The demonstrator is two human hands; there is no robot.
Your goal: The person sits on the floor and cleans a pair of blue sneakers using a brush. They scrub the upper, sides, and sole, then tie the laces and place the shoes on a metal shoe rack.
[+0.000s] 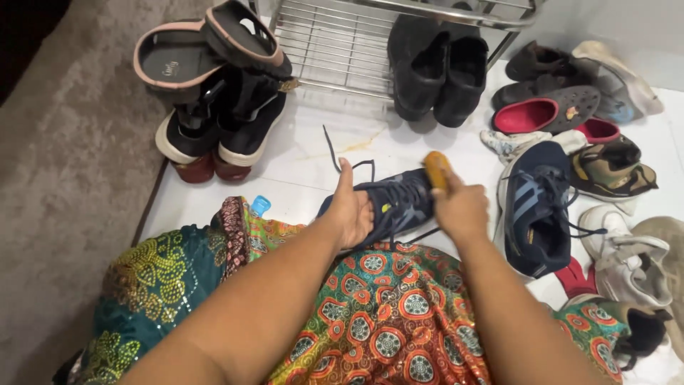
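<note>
White tiled floor (299, 153), shoes scattered | navy lace-up sneaker (399, 203) held on lap by left hand (350, 212) | yellow-orange brush (436, 170) gripped in right hand (462, 208) against it | cleaning judged midway; matching navy sneaker (534, 214) lies right, untouched

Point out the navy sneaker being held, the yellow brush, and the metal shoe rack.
navy sneaker (399, 203), head view, laced upper.
yellow brush (435, 169), head view, top end above the right hand.
metal shoe rack (335, 43), head view, wire shelf.
</note>
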